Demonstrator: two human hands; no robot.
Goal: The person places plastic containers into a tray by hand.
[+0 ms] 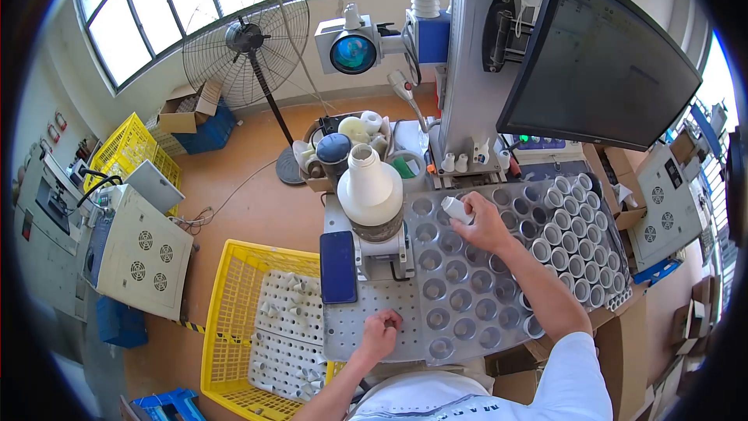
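My right hand [485,222] holds a small white cup-shaped part [456,210] between thumb and fingers, over the upper left of a clear plastic tray [444,308] with round pockets. Many white cylindrical parts [583,248] stand in rows on the tray's right side. My left hand [381,333] rests with curled fingers at the perforated metal plate [351,327]; whatever it may hold is hidden. Beyond it, a large white bottle-shaped piece [369,191] stands upright on a metal fixture, beside a dark blue phone [338,267].
A yellow crate [226,312] with perforated boards and small white parts is at the lower left. A lens head [353,53] and a monitor [600,54] hang above the bench. Behind the fixture are a dark-lidded jar [333,150] and a box of round parts.
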